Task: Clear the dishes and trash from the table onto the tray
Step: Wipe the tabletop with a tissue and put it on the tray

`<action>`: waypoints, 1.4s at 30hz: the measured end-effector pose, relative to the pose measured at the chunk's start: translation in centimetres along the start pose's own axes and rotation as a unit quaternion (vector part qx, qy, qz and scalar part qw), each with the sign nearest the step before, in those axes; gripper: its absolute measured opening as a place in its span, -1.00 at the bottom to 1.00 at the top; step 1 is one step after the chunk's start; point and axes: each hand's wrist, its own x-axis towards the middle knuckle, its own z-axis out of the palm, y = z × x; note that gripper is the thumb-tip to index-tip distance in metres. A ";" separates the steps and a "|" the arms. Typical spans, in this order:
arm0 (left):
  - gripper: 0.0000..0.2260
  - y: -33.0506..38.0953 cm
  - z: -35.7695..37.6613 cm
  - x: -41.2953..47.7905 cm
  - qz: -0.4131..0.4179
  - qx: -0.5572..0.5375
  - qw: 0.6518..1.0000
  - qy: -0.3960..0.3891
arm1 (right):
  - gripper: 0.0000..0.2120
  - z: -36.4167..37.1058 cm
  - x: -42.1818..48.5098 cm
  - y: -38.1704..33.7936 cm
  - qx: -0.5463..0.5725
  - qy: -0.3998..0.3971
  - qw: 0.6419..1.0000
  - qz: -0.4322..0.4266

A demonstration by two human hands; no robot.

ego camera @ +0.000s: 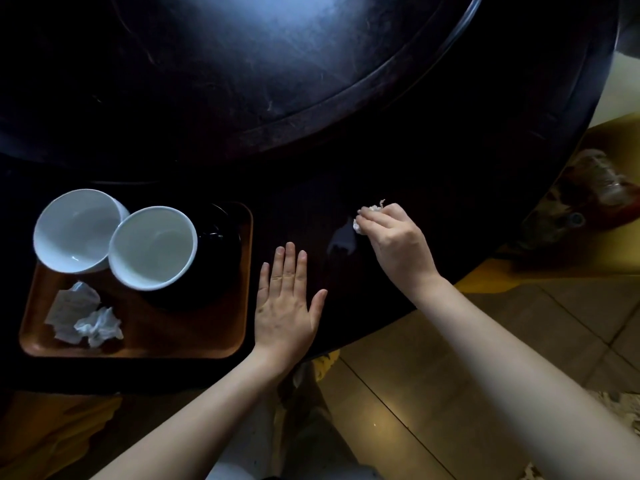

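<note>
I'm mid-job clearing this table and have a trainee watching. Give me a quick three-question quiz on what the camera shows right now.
1. True or false: the left hand is holding a bowl.
2. Multiple choice: where are the two white bowls? A) on the bare table B) on the wooden tray C) stacked in the right hand
3. Fill in: the right hand pinches a small wad of white ____.

Key
1. False: it lies flat and open on the dark table, beside the tray.
2. B: they stand side by side at the tray's far end, with crumpled tissues at its near end.
3. Tissue: the crumpled tissue is gripped in the fingertips above the table.
</note>
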 end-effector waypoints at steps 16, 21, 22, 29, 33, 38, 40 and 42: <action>-0.40 -0.3 0.4 0.1 0.008 0.016 1.000 0.012 | -0.90 -3.3 -1.4 -3.5 0.111 0.096 0.971 0.189; -0.39 -0.6 0.3 -0.4 0.000 0.012 1.000 0.011 | -0.85 0.1 4.5 -2.5 0.116 0.025 0.974 0.195; -0.40 -0.7 0.3 -0.7 0.000 0.008 1.000 0.010 | -0.84 0.8 4.6 -2.5 0.113 0.007 0.976 0.187; -0.40 -0.8 0.3 -1.2 0.009 -0.004 1.000 0.013 | -0.87 0.4 1.1 -2.5 0.068 -0.013 0.995 0.073; -0.39 -0.9 0.5 -1.1 0.010 -0.006 1.000 0.015 | -0.88 -0.6 -1.6 -3.1 0.051 -0.023 0.997 0.049; -0.39 -0.9 0.7 -1.1 0.008 -0.001 1.000 0.021 | -0.90 -1.7 -5.3 -4.7 0.046 -0.025 0.997 0.048; -0.39 -1.0 0.8 -1.1 0.009 0.001 1.000 0.023 | -0.88 -2.1 -6.9 -5.4 0.050 -0.031 0.997 0.049; -0.38 -0.9 0.8 -1.1 0.009 -0.001 1.000 0.023 | -0.85 -2.3 -8.1 -5.8 0.051 -0.037 0.996 0.062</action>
